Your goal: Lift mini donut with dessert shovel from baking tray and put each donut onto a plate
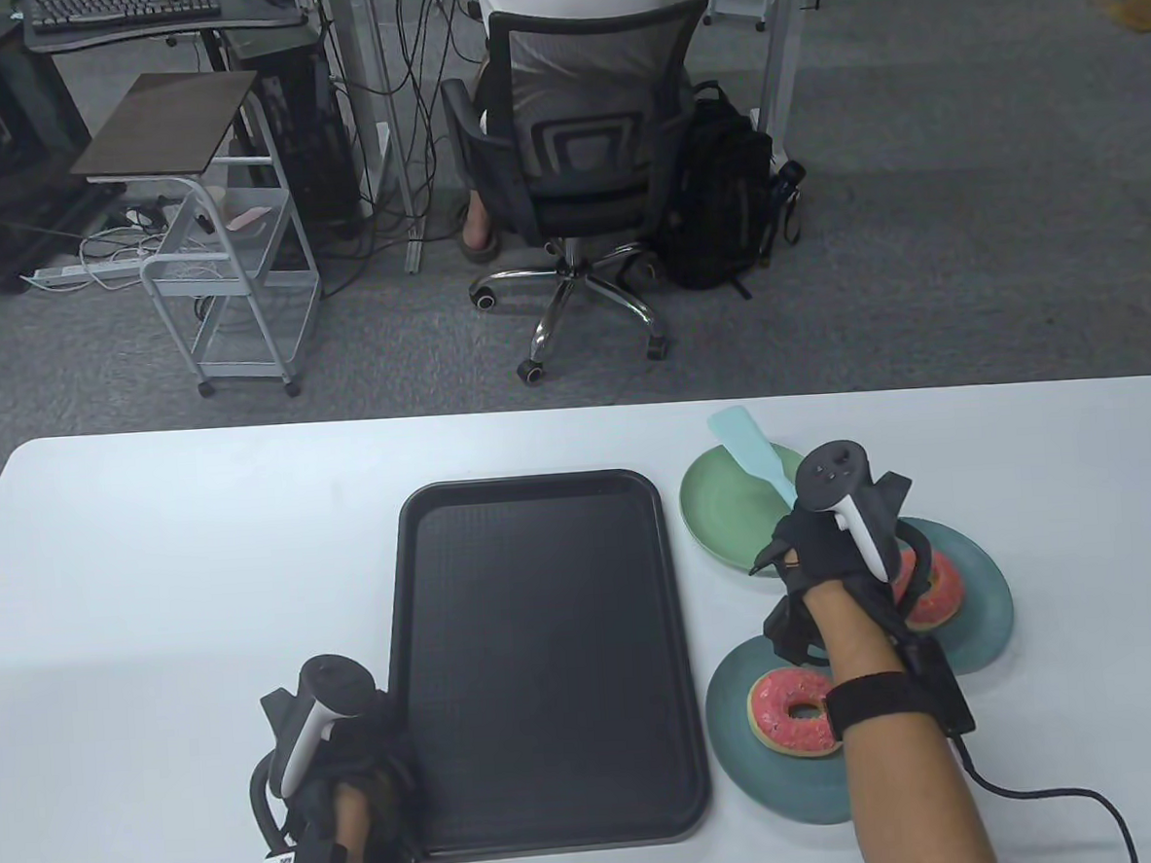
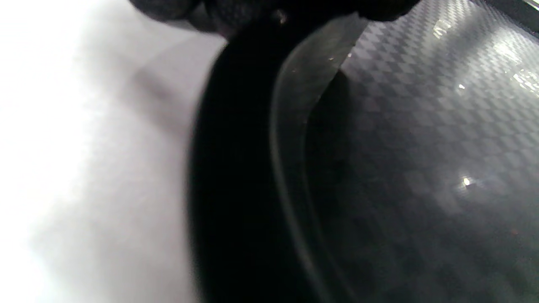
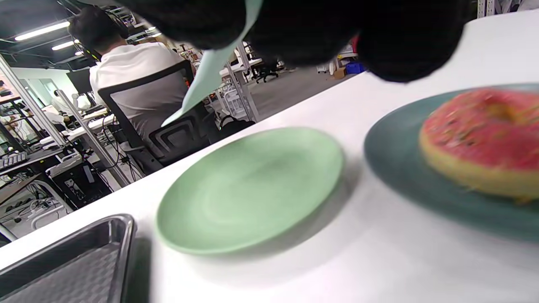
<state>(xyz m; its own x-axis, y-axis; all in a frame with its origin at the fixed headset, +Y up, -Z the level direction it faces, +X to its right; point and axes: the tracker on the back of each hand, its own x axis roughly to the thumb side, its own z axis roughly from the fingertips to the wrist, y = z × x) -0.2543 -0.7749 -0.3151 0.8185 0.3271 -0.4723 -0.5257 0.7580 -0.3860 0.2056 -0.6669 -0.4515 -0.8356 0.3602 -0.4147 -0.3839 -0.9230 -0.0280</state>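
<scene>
Two pink donuts [image 1: 793,712] are seen on teal plates; the dessert shovel [image 1: 754,454] is gripped by the right hand [image 1: 821,543], while the baking tray [image 1: 540,648] corner is held by the left hand [image 1: 347,757].

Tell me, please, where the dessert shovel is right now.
In the table view, the right hand holds the dessert shovel above the light green plate, right of the tray.

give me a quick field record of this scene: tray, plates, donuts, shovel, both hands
tray: black baking tray, no donuts on it
plates: light green plate empty; two dark teal plates, the far one overlapping the near one
donuts: two pink frosted, one per teal plate
shovel: pale blue dessert shovel, blade raised over the green plate
right hand: grips the shovel handle
left hand: at the tray's left near corner, fingers on the rim; grip unclear
</scene>
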